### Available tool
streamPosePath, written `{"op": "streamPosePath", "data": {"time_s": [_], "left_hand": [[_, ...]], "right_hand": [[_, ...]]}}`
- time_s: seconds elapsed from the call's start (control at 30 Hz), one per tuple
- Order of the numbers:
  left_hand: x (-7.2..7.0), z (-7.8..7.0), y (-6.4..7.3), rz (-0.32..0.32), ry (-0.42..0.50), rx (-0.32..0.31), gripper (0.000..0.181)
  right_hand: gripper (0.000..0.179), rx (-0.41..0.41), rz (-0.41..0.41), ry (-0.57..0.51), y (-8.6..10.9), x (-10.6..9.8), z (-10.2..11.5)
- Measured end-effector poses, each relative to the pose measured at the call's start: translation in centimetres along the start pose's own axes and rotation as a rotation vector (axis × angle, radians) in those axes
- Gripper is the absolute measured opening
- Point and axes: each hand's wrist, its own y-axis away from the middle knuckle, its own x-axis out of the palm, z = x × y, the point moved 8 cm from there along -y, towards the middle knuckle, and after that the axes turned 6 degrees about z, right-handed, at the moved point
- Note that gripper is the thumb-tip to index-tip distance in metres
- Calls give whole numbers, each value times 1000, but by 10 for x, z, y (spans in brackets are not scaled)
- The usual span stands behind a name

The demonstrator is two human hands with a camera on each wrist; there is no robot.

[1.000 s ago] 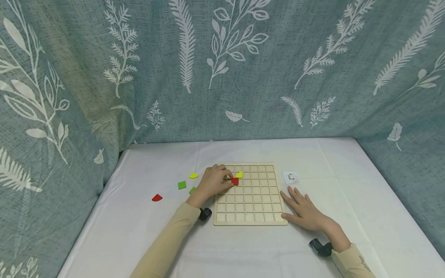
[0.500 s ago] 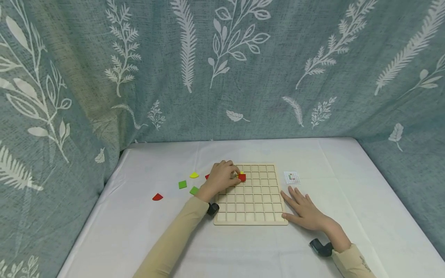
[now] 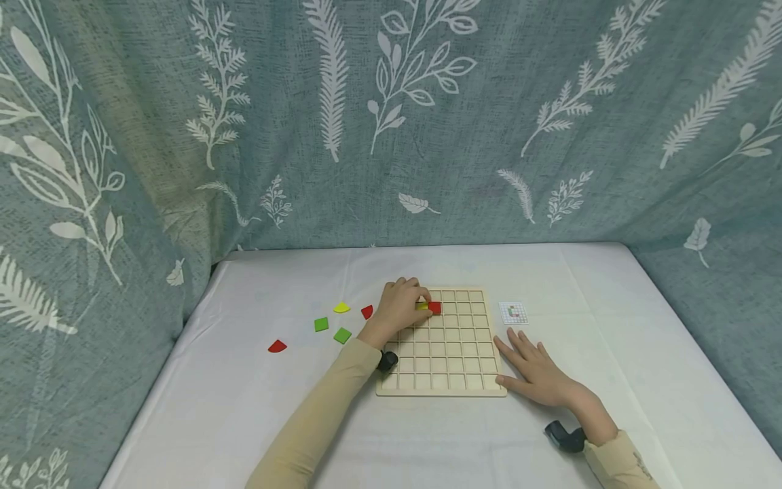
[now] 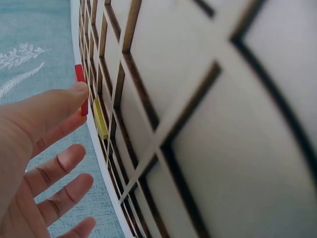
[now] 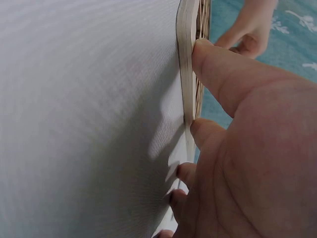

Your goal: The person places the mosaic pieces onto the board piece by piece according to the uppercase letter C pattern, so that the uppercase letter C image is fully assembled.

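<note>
Here, left hand (image 3: 400, 305) is pinching red tile (image 3: 435, 308).
Tile is being held just right of yellow piece (image 4: 100, 119); right hand (image 3: 534, 372), spread, is touching the board (image 3: 449, 350).

Seen from my head, soft, even light brightens the white surface (image 3: 464, 441), while the curtain (image 3: 366, 197) sits duller behind it. A faint shadow lies to the right of my left sleeve (image 3: 318, 418). At my left wrist, the board (image 4: 237, 173) bends and goes soft where it comes closest. At my right wrist it's dimmer; my right hand (image 5: 257, 158) throws a soft-edged shadow onto the surface.
</note>
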Motion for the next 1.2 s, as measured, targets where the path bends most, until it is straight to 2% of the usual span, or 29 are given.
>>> {"op": "streamPosePath", "data": {"time_s": [0.47, 0.8, 1.2], "left_hand": [[1, -2, -5, 18, -32, -45, 23], [4, -1, -4, 35, 26, -53, 26], [0, 5, 5, -5, 75, -62, 27]], "right_hand": [[71, -7, 1, -8, 0, -1, 0], [71, -13, -4, -13, -1, -1, -1], [72, -12, -6, -10, 0, -1, 0]]}}
